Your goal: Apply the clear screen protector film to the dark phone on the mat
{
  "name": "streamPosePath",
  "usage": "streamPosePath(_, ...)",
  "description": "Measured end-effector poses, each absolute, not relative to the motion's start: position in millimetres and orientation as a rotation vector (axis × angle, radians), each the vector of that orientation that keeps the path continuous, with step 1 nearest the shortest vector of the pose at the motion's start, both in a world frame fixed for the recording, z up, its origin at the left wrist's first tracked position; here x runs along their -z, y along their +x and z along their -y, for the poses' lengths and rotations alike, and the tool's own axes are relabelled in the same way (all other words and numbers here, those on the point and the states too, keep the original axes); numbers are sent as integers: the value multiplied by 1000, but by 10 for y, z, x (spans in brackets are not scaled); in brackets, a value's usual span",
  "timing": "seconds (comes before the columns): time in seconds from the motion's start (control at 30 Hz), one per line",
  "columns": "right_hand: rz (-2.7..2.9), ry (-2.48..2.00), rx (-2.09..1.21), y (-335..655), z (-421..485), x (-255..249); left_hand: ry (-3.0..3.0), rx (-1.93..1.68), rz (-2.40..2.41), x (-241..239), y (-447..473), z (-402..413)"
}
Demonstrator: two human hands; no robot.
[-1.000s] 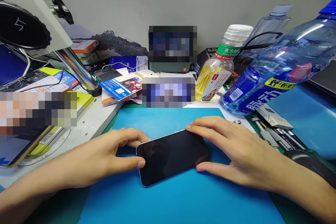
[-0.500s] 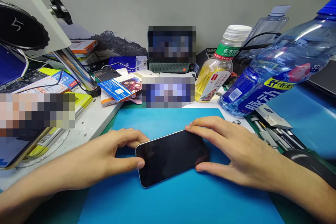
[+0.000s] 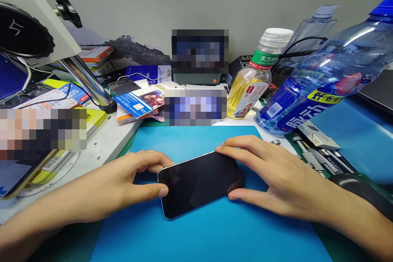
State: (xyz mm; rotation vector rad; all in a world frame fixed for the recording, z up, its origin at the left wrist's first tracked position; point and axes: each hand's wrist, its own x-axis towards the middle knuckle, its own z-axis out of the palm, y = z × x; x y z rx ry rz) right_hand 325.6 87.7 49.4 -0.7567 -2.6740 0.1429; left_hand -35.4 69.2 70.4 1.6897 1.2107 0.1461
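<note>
A smartphone [image 3: 199,184] with a dark screen is held face up above or on a blue mat [image 3: 196,237], tilted a little so that its right end is farther back. My left hand [image 3: 135,180] grips its left end, thumb on the front edge of the glass and fingers behind the frame. At the right end, my right hand [image 3: 267,176] spans the phone's width, with fingertips on the far long edge and the thumb at the near edge. Whether the phone's underside rests fully on the mat is hidden.
To the right lean a large blue-labelled bottle [image 3: 316,77] and a bottle of yellow drink [image 3: 251,86], near several metal screwdrivers [image 3: 310,153]. Leftward are a microscope stand's post [image 3: 89,84] and a white board [image 3: 113,143]. Card boxes [image 3: 138,102] and a speaker-like device [image 3: 196,78] stand behind.
The whole view has shifted very slightly. Both hands keep the same hold on the phone, which has not visibly moved relative to the mat.
</note>
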Motion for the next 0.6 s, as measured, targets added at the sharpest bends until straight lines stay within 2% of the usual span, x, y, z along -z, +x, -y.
streamPosePath(0.6, 2701, -767, -134, 3259, -886, -494, 1695, -158, -1208, -717, -348, -680)
